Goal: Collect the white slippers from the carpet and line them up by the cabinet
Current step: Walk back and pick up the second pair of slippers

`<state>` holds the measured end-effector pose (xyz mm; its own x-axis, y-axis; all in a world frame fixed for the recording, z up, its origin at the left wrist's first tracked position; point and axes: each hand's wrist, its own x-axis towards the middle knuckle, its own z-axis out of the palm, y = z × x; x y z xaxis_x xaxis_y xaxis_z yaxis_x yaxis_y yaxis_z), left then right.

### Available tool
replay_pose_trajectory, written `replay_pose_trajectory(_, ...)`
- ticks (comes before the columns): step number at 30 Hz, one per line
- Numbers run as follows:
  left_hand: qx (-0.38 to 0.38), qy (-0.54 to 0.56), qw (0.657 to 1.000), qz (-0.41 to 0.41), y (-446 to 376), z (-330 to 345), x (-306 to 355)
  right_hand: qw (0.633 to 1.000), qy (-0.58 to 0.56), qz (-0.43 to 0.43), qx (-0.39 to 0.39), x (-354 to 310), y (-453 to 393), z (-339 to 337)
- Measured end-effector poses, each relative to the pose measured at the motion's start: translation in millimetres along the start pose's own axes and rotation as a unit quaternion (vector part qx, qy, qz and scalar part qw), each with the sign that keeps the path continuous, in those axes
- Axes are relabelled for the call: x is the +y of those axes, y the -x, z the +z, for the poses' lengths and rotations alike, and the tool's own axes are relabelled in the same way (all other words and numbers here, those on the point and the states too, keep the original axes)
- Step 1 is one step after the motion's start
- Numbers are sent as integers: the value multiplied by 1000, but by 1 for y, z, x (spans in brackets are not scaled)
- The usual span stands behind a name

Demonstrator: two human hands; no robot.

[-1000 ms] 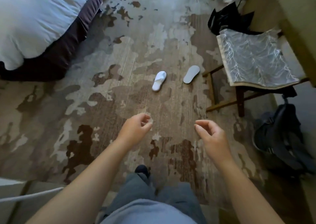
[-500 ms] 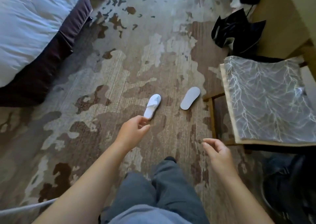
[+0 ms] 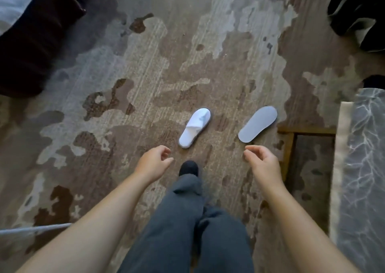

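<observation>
Two white slippers lie on the patterned carpet (image 3: pixel 145 68) just ahead of me. The left slipper (image 3: pixel 194 130) rests right side up, toe pointing away. The right slipper (image 3: pixel 258 126) is flipped over, showing its grey sole. My left hand (image 3: pixel 153 161) hovers a little below and left of the upright slipper, fingers loosely curled, holding nothing. My right hand (image 3: pixel 261 161) hovers just below the overturned slipper, fingers also loosely curled and empty. Neither hand touches a slipper. No cabinet is in view.
A chair with a wooden frame (image 3: pixel 288 148) and a patterned grey cushion (image 3: pixel 362 168) stands at the right. A bed with a dark skirt (image 3: pixel 35 39) fills the upper left. A black bag (image 3: pixel 358 12) lies at the upper right. My dark-socked foot (image 3: pixel 188 167) is stepping forward.
I have walked closer, so the slippers now lie right in front of my hands. Both hands have stayed raised and empty; the right hand has come up level with the left.
</observation>
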<state>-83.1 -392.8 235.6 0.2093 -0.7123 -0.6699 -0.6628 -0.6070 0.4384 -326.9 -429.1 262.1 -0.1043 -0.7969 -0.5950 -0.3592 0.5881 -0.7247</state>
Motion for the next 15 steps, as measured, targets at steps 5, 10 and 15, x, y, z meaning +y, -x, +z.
replay_pose_trajectory(5,-2,0,1000,-13,-137,58,0,1000,22,12,-13,48,-132,41)
replay_pose_trajectory(10,1,-1,1000,-15,-289,148,-39,999,31,-3,6,154,-269,94)
replay_pose_trajectory(15,30,-4,999,-38,-402,238,-103,997,75,-11,-24,264,-375,153)
